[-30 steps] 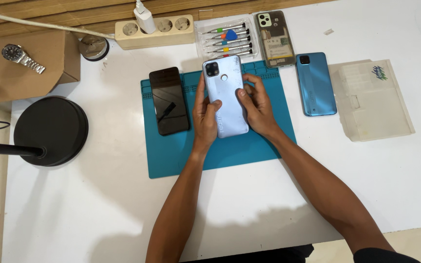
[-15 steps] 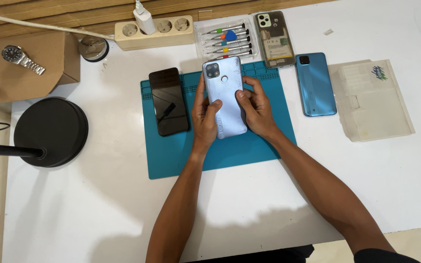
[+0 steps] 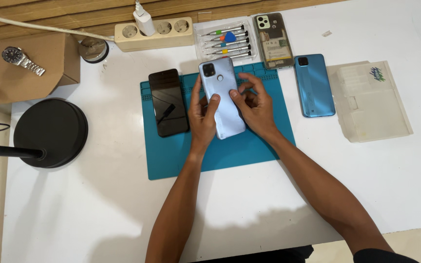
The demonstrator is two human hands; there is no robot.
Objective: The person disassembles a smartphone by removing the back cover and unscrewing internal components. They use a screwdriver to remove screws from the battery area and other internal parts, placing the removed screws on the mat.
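- Basically unchanged from a second ago: pale-blue smartphone (image 3: 222, 97) stays face-down, camera end away from the person, held over the teal rectangular silicone work mat (image 3: 215, 141).
- Left hand (image 3: 201, 113) keeps its grip on the left edge, fingers curled round it, thumb on the back cover.
- Right hand (image 3: 252, 103) shifts a little: fingers now bunched at the right edge, thumb tip pressed on the back; before, it lay flatter.
- Back cover looks fully seated, no gap visible, so the work reads as barely started.
- Black-screened phone (image 3: 167, 102) lies just left, untouched; clear case of colour-capped screwdrivers (image 3: 225, 40) sits beyond the mat.
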